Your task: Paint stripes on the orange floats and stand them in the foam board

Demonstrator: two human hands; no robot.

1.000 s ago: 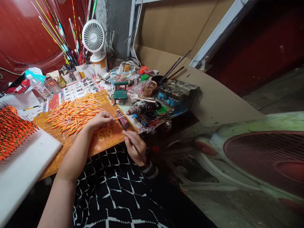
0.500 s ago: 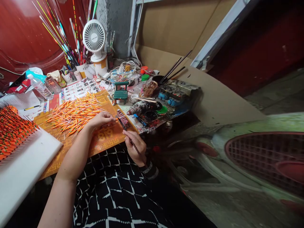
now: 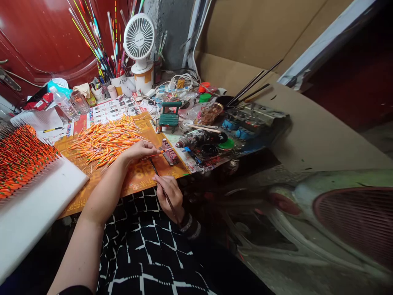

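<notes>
The left hand (image 3: 138, 151) is holding a thin orange float (image 3: 156, 153), and its fingers (image 3: 150, 148) are pressed together, pinching the float. The right hand (image 3: 168, 196) is gripping a thin brush (image 3: 162, 190), with its fingers (image 3: 161, 180) curling around the handle and pinching it. The brush tip is staying just beside the float, above an orange paper (image 3: 144, 174). A checked cloth (image 3: 147, 254) is covering the lap below the hands. A pile of floats (image 3: 104, 141) is lying on the paper, left of the left hand. Farther left, rows of floats (image 3: 21, 157) are standing in a white board (image 3: 39, 209). Beyond the hands, a small green chair (image 3: 170, 114), paint jars (image 3: 209, 150) and a white fan (image 3: 139, 37) are standing.
</notes>
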